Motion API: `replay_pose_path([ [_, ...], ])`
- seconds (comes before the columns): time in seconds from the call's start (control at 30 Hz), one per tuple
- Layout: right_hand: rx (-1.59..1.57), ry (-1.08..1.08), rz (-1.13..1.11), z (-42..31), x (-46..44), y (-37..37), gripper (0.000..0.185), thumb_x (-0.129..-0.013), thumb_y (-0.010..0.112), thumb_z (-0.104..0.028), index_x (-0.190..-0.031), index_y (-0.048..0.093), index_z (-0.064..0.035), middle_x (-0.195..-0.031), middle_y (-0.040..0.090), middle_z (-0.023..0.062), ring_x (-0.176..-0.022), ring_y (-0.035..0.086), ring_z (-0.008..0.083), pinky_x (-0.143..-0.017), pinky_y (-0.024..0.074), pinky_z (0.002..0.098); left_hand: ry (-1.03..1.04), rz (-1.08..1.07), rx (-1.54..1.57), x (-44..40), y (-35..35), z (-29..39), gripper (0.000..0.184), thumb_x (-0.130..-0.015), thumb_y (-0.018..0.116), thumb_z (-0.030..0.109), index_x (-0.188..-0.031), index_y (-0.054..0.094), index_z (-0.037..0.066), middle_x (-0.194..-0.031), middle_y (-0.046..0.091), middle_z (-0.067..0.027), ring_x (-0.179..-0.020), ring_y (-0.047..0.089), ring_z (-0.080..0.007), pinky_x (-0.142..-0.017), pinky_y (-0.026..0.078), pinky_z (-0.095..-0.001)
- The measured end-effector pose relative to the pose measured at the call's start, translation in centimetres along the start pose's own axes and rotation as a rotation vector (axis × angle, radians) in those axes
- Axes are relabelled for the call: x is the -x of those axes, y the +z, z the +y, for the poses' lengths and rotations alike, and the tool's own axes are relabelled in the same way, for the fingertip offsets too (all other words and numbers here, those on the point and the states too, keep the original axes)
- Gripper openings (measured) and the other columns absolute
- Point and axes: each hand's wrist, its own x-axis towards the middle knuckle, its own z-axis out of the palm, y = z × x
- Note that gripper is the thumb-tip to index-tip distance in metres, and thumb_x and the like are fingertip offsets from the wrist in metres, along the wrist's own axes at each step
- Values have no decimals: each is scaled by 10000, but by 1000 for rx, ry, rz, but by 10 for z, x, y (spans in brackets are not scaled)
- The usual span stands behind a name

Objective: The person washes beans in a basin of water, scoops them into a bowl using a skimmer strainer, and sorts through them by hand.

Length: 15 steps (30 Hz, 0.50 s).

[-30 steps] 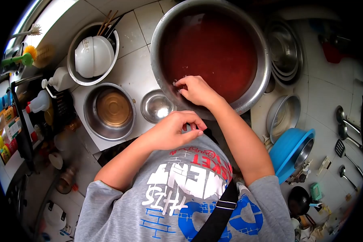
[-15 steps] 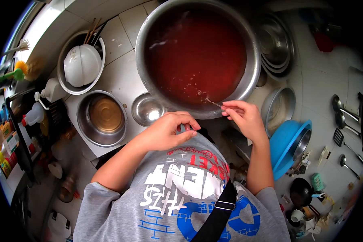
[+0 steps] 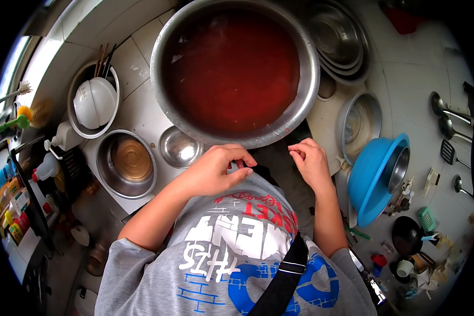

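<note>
A large metal basin [image 3: 309,97] of dark red liquid [image 3: 231,73] stands in front of me, with a few tiny specks on the surface. My left hand [image 3: 216,171] hovers by its near rim in front of my shirt, fingers curled towards the thumb; anything inside the curl is hidden. To the right, just off the rim, my right hand [image 3: 309,162] is closed in a pinch of thumb and fingertips. Whatever those fingertips may hold is too small to see. A small shiny metal bowl [image 3: 180,147] sits beyond my left wrist.
On the left are a metal pot [image 3: 151,176] with a brownish round bottom and a basin [image 3: 73,118] holding white bowls and chopsticks. Nested metal basins [image 3: 361,66], another metal pan [image 3: 371,102] and a blue basin [image 3: 364,184] stand right. Ladles [image 3: 438,105] hang on the wall.
My right hand has drawn back from the rim, where a thin strand or trickle and splashed flecks showed at its fingertips. The flecks have mostly gone. The view has shifted; my left hand keeps its pose.
</note>
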Motion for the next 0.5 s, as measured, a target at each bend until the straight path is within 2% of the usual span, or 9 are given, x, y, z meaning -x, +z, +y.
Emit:
replay_pose_path([
  [0.1,10,13,-26,3,2,-2,114,-806,780,12,-900,716,15,-853,649,126,-698,652,247,-662,533,356,6,29,2,-3,4,-3,144,-890,713,57,-1019,728,-5,-972,723,-115,-877,687,-227,-753,527,-325],
  [0.2,-15,36,-39,6,0,-4,139,-806,789,-8,-894,685,17,-852,669,137,-716,672,248,-669,541,351,119,233,-181,-29,1,-7,128,-888,713,59,-997,720,-7,-930,708,-132,-850,682,-231,-742,532,-334],
  [0.27,-113,-17,-22,16,1,2,170,-805,801,-32,-895,665,15,-847,676,140,-718,673,245,-673,543,347,225,438,-401,-64,-7,-12,137,-866,720,59,-981,702,-14,-906,682,-173,-844,671,-330,-768,543,-404],
  [0.3,-89,50,-49,12,2,0,177,-807,804,-42,-898,663,14,-845,676,138,-716,669,242,-674,543,346,197,487,-502,-83,-13,-14,166,-865,726,85,-1003,686,2,-943,669,-178,-881,664,-377,-782,543,-440],
  [0.33,-65,116,-75,5,2,-4,184,-808,806,-52,-901,661,13,-843,676,136,-713,666,239,-676,542,344,170,541,-645,-101,-15,-13,202,-867,737,130,-1030,674,28,-995,644,-170,-915,660,-386,-793,548,-465],
  [0.37,-42,181,-100,1,2,-6,191,-810,808,-61,-905,660,12,-841,676,134,-711,662,236,-678,542,343,192,566,-751,-122,-20,-18,235,-869,746,175,-1054,673,50,-1044,627,-158,-938,657,-383,-805,558,-476],
  [0.5,-59,75,-45,4,6,-5,206,-818,807,-70,-942,666,13,-821,646,119,-695,636,221,-673,535,342,230,523,-1067,-185,-30,-36,231,-842,758,180,-1029,700,58,-1051,641,-150,-968,679,-323,-843,561,-436],
])
